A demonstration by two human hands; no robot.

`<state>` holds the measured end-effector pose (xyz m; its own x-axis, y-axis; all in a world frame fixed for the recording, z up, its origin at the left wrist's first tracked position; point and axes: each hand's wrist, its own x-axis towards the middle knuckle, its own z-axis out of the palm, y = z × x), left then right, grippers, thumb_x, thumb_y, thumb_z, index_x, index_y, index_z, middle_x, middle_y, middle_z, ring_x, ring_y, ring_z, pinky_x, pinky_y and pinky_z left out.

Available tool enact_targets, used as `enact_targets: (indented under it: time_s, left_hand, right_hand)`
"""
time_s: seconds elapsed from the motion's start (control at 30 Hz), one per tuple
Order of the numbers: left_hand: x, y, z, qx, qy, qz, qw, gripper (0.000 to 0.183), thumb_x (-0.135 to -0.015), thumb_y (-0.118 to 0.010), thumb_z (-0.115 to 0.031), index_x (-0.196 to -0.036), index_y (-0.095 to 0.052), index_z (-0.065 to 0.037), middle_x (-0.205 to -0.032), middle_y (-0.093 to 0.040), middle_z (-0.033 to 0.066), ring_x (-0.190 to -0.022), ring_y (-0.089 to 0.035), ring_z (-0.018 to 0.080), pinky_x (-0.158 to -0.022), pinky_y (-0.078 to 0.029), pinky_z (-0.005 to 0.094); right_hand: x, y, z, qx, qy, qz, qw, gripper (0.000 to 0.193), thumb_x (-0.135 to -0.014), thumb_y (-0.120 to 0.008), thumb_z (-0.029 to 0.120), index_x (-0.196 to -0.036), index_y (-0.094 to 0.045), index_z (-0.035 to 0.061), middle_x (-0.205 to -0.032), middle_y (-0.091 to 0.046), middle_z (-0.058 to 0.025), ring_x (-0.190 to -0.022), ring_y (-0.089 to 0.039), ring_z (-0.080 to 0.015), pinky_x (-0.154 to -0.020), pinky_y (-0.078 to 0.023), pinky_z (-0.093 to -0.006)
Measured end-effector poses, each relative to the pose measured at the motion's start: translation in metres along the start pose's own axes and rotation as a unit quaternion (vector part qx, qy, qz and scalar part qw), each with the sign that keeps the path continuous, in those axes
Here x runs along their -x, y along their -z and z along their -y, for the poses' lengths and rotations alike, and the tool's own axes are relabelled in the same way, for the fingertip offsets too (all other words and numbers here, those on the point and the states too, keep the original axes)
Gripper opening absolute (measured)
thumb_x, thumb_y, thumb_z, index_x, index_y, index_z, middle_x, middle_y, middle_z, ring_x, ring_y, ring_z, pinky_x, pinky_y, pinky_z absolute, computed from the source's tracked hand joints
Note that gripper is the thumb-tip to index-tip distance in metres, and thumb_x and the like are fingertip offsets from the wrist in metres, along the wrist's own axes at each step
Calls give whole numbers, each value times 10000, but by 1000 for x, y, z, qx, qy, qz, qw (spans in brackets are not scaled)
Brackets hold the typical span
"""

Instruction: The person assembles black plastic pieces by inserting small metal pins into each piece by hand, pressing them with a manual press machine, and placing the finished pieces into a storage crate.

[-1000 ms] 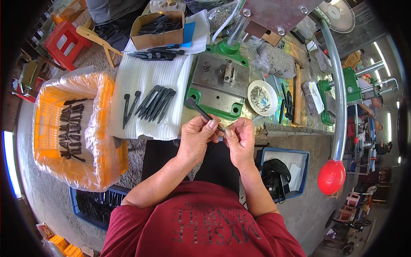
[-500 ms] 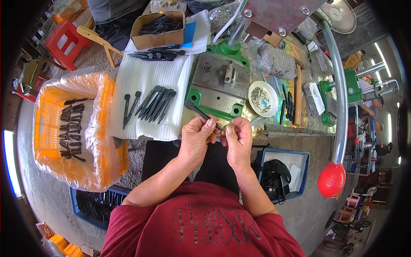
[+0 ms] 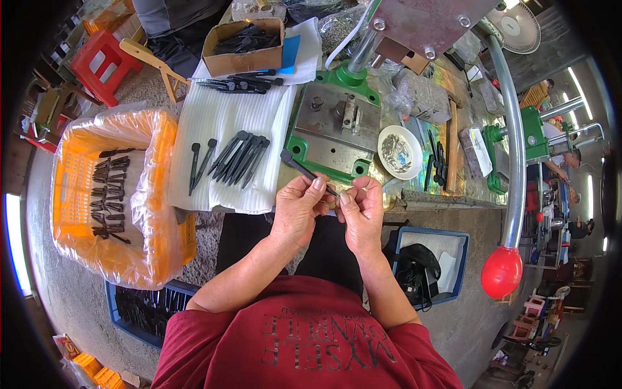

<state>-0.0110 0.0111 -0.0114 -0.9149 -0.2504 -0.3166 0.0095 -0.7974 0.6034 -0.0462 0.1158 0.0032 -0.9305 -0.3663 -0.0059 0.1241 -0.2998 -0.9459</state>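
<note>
My left hand (image 3: 299, 209) is closed around a slim black stick-like part (image 3: 297, 165) with a wider head, which slants up and left toward the green press base (image 3: 330, 172). At its lower end my right hand (image 3: 360, 212) pinches with thumb and forefinger. Whatever sits between those right fingertips is too small to make out. Both hands are close together, just off the bench's near edge. Several similar black parts (image 3: 240, 159) lie on white foam sheeting (image 3: 184, 165) to the left. Right of the press, a white bowl (image 3: 403, 176) holds small metal pieces.
A plastic-lined orange crate (image 3: 170, 139) with black parts stands at left. A cardboard box (image 3: 243, 63) of black parts sits far on the bench. The press lever's red knob (image 3: 502, 272) hangs at right. Blue trays (image 3: 465, 259) rest below the bench on both sides.
The view has shifted very slightly. Both hands keep nearly the same hold on the black part, with only small movement of the right fingers at its lower end.
</note>
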Motion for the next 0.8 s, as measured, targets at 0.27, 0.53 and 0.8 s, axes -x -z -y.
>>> enact_targets:
  time_s: [0.27, 0.53, 0.8]
  left_hand:
    - [0, 0, -1, 1, -1, 13, 1000, 117, -832, -512, -160, -874, -540, -55, -769, -568, 32, -635, -537, 104, -533, -424, 200]
    - [2, -1, 0, -16, -27, 25, 999, 120, -825, -520, -143, -877, -542, -37, -762, -575, 42, -630, -542, 102, -519, -421, 190]
    - [3, -2, 2, -66, -60, 33, 995, 119, -812, -539, -132, -869, -546, -27, -753, -579, 46, -627, -544, 98, -485, -407, 180]
  right_hand:
    - [1, 2, -1, -22, -3, 21, 1000, 223, -808, -487, 19, -974, -357, 92, -639, -396, 20, -529, -362, -42, -446, -302, -172]
    - [2, 3, -2, -22, -1, 10, 1000, 183, -809, -485, 12, -926, -363, 83, -696, -411, 15, -575, -374, -44, -489, -326, -174]
    - [5, -2, -3, 17, 35, -15, 999, 169, -812, -460, -14, -922, -366, 73, -746, -410, 5, -618, -387, -53, -543, -361, -189]
